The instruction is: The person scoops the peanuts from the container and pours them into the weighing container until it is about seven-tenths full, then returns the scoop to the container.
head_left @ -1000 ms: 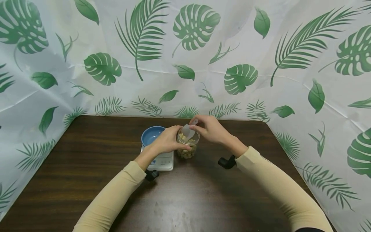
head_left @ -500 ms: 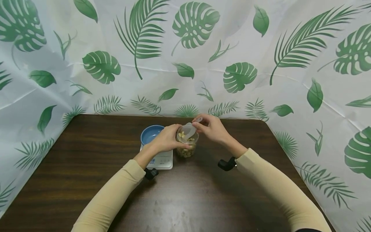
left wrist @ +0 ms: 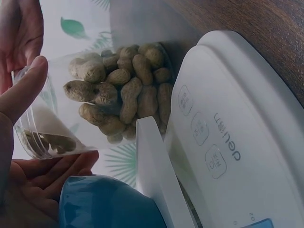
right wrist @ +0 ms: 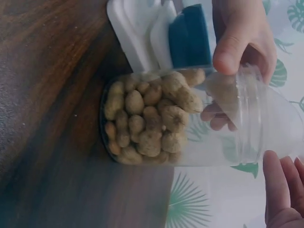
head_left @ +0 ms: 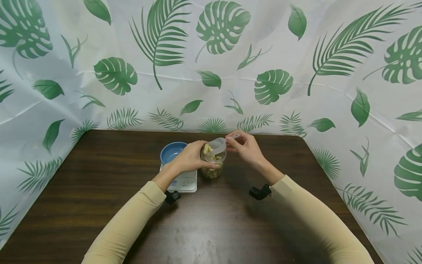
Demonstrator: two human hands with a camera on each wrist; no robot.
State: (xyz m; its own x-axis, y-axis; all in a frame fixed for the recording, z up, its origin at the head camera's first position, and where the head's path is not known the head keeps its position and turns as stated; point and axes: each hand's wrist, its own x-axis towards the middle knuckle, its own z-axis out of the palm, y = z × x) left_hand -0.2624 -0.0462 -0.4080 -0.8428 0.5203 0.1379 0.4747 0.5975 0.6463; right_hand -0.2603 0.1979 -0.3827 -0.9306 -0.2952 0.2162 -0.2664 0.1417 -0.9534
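Note:
A clear plastic jar [right wrist: 209, 149] stands on the table, its lower half filled with unshelled peanuts [right wrist: 142, 121]. My left hand [head_left: 188, 157] grips it around the neck, thumb on the near side and fingers on the far side. My right hand [head_left: 246, 149] pinches the handle of a translucent white scoop [head_left: 218, 146] just right of the mouth. The scoop's bowl slants into the opening, and peanuts [left wrist: 54, 142] show beside it close under the rim. Left of the jar, a blue bowl [head_left: 169, 151] sits on a white kitchen scale [head_left: 188, 184], partly hidden by my left hand.
The dark wooden table [head_left: 211, 227] reaches toward me and to both sides. A white sheet with green leaves [head_left: 211, 91] hangs right behind its far edge. The scale's front panel lies just below my left wrist.
My right hand has shifted right and drawn the scoop up from deeper in the jar, its bowl now flatter at the mouth. Peanuts have come up near the rim. The left hand keeps its grip.

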